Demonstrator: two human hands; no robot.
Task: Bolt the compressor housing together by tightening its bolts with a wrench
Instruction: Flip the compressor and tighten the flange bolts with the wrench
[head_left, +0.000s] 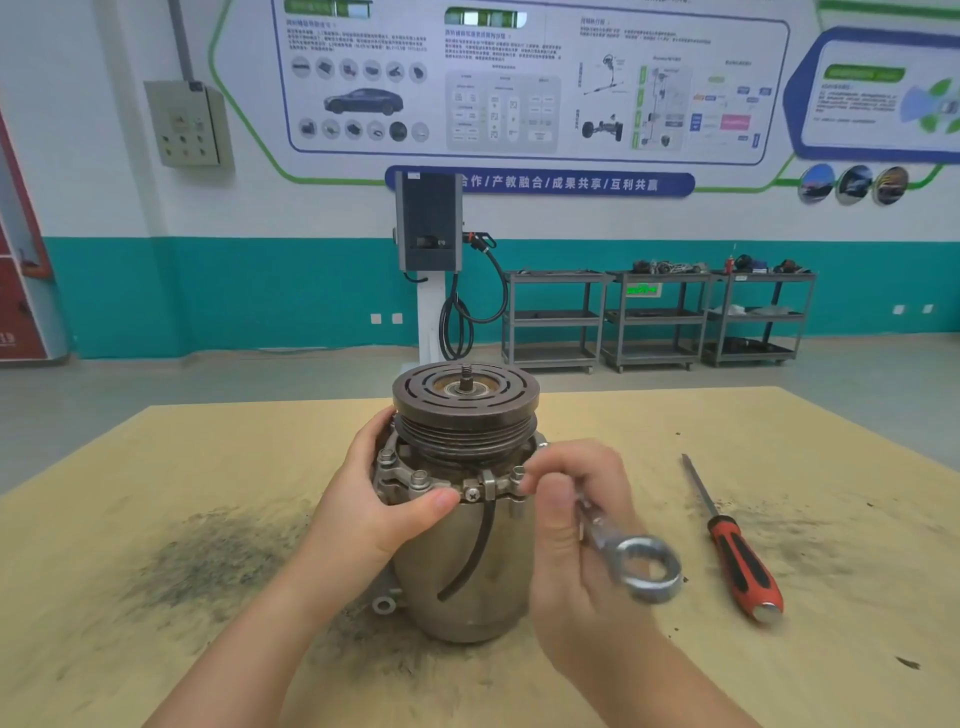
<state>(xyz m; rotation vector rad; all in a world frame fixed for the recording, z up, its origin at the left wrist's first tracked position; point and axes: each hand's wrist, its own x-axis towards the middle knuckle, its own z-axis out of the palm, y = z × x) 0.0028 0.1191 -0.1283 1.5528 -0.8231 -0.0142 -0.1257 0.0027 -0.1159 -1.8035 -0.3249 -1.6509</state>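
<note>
A metal compressor housing (457, 582) stands upright on the tan table (208, 467), with a dark grooved pulley (465, 400) on top. Several bolts (419, 477) stick up from its flange ring. My left hand (379, 499) grips the housing's left side just under the flange, thumb laid across the front. My right hand (576, 514) holds a silver combination wrench (631, 558) by the shaft. Its ring end points toward me, and its far end reaches the flange's right side, hidden behind my fingers. A black hose (475, 556) hangs down the housing's front.
A red-and-black screwdriver (740, 556) lies on the table to the right of the housing. Dark grime stains the tabletop at the left (208, 561) and right. Beyond the table stand a charging post (428, 223) and grey shelf carts (654, 317).
</note>
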